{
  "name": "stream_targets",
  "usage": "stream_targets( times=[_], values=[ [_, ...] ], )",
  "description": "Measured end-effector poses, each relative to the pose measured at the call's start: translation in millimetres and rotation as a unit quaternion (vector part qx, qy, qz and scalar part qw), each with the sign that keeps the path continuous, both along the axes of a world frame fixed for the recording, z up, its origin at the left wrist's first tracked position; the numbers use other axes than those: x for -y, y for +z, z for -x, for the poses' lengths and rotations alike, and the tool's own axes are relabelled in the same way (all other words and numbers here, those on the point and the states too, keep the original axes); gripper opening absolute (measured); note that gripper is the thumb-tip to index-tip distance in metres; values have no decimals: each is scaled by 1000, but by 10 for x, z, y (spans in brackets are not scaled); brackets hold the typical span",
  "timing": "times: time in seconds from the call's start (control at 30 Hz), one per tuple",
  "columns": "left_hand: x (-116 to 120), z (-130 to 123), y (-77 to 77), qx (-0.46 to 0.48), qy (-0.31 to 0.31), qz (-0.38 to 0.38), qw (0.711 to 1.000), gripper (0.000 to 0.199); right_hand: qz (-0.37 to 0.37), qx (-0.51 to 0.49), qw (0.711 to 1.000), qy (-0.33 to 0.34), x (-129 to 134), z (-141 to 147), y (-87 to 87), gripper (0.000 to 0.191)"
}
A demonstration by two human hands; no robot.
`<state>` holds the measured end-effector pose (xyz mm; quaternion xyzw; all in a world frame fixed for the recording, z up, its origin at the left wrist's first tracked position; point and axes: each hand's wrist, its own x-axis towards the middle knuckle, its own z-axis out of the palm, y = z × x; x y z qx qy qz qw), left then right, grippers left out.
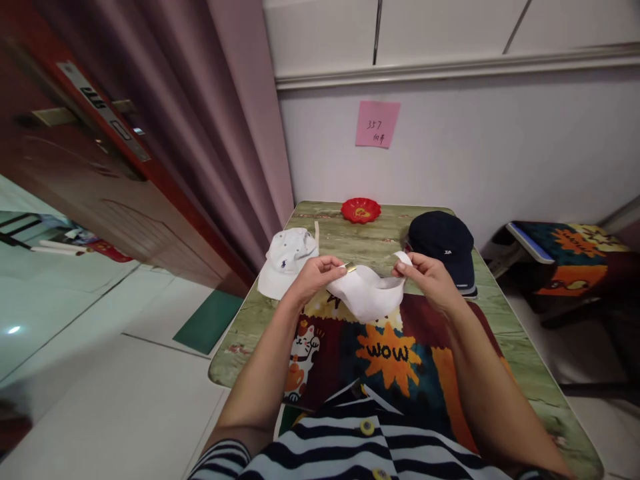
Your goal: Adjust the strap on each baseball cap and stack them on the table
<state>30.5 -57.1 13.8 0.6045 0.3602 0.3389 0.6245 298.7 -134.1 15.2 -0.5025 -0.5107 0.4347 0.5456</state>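
Note:
A white cap [367,297] hangs between my hands above the patterned mat, its strap ends apart. My left hand [320,275] pinches the strap end that carries a small metal buckle [349,267]. The other strap end is pinched in my right hand [425,273]. Behind my left hand lies another white cap [290,257] with a small dark logo, its brim toward me. Dark navy caps [443,247] are stacked on the table beyond my right hand.
A red scalloped dish [361,211] stands at the back of the green wood-patterned table [320,230]. The colourful mat [350,380] covers the front. A pink note [377,125] is on the wall. A door and curtain stand left, a stool with a patterned cover right.

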Motion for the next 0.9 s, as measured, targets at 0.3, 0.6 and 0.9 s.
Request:
stream_targets(
  times=[0.3, 0.6, 0.9],
  values=[
    [31, -126, 182, -26, -22, -102, 994, 25, -27, -7, 1000, -2, 31, 192, 285, 43],
    [180, -308, 210, -61, 15, -229, 971, 14, 30, -5, 1000, -3, -62, 592, -81, 42],
    [519, -382, 77, -14, 160, -155, 975, 20, 22, -19, 996, -84, 65, 707, -75, 47]
  ],
)
